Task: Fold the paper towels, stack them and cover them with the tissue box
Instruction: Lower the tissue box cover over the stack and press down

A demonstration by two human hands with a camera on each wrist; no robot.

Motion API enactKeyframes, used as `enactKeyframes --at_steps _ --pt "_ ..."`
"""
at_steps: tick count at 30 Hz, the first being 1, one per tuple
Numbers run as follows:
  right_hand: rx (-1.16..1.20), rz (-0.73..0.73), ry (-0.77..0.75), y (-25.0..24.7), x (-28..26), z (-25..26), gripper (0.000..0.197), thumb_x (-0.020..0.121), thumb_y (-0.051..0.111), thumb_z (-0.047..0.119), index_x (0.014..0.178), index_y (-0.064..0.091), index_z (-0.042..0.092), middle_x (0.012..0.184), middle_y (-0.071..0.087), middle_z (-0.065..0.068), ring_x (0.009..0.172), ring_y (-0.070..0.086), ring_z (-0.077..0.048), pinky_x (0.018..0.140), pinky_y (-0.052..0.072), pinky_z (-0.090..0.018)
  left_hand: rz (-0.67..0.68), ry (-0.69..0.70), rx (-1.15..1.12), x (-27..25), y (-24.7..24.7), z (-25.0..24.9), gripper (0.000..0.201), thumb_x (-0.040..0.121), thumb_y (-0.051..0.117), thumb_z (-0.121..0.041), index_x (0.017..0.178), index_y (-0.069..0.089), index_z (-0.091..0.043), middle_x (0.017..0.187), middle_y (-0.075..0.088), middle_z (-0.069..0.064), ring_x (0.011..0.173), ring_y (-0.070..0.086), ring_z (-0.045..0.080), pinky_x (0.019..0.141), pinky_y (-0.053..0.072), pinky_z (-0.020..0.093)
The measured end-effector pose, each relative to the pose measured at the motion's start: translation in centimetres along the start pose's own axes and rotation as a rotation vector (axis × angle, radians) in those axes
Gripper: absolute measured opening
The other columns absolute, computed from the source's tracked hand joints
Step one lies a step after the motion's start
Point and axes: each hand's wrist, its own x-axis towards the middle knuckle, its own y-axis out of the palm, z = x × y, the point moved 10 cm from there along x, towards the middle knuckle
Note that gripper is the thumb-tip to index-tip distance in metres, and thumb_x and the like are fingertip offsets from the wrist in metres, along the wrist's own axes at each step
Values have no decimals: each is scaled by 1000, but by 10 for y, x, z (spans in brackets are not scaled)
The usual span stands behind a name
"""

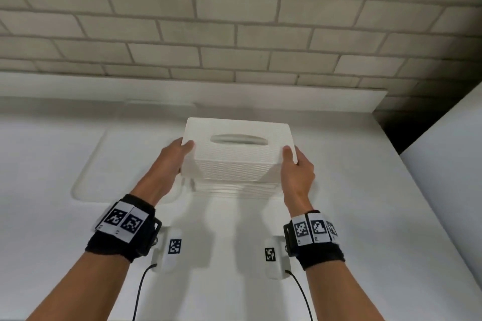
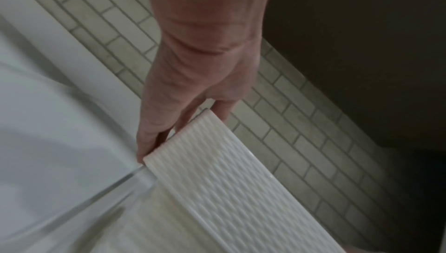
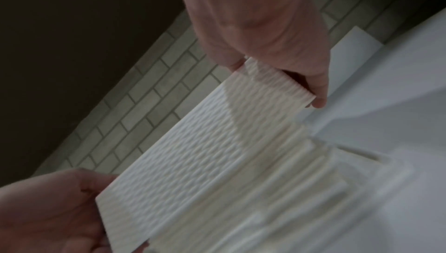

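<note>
A white textured tissue box point(image 1: 236, 154) with an oval slot on top hangs just above a stack of folded white paper towels point(image 1: 234, 190), whose front edges show below it. My left hand point(image 1: 175, 154) grips the box's left end, thumb on top. My right hand point(image 1: 296, 161) grips its right end the same way. In the left wrist view my left hand point(image 2: 193, 108) holds the ribbed box wall point(image 2: 229, 171). In the right wrist view my right hand point(image 3: 277, 56) clasps the box point(image 3: 205, 142) over the layered towels point(image 3: 277, 190).
The white counter point(image 1: 365, 203) has a shallow raised tray shape point(image 1: 91, 164) left of the stack. A grey brick-tile wall point(image 1: 234, 21) runs behind. A white panel point(image 1: 448, 138) stands at the right with a dark gap beside it.
</note>
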Motion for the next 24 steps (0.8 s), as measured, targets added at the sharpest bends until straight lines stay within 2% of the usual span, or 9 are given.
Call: enactKeyframes --at_steps 3,5,8,11,13,16,24 --pt "-3 -17 64 3 -3 -21 42 89 47 49 123 64 30 120 69 4 121 55 -29 108 41 -48 20 -46 9 4 4 20 39 100 44 -28 136 51 -17 129 63 8 117 59 29 107 42 50" --pt "-2 -17 84 2 -4 -30 41 88 47 49 121 64 31 119 69 4 121 55 -29 106 42 -49 42 -71 -1 8 9 30 41 100 43 -28 140 48 -17 132 60 6 119 57 29 108 41 50" --pt "-8 19 113 7 -4 -37 36 93 47 39 121 65 27 121 69 2 118 58 -27 106 45 -47 36 -127 -11 17 12 50 46 100 43 -30 145 42 -17 139 55 4 127 51 29 112 37 48" --pt "-20 96 163 14 -3 -45 39 96 45 33 131 60 22 132 62 -1 125 54 -25 110 42 -43 -2 -173 6 43 8 82 63 88 47 -43 146 40 -21 148 48 4 134 45 28 114 33 50" --pt "-44 139 190 18 -3 -49 41 97 43 31 135 55 22 138 58 0 129 51 -24 112 39 -42 -11 -181 51 40 10 80 58 92 43 -40 146 39 -21 148 47 5 135 44 30 114 32 50" --pt "-69 161 184 18 -5 -50 41 96 42 29 134 56 23 137 59 0 129 50 -24 112 38 -43 -14 -168 103 18 15 62 49 100 36 -30 147 37 -19 147 46 6 136 42 30 115 31 49" --pt "-65 144 139 -1 -28 -58 36 96 43 28 127 61 27 126 65 3 120 56 -22 108 42 -43 -47 -197 115 -1 8 83 47 101 37 -31 147 38 -21 147 47 5 136 42 29 115 31 49"
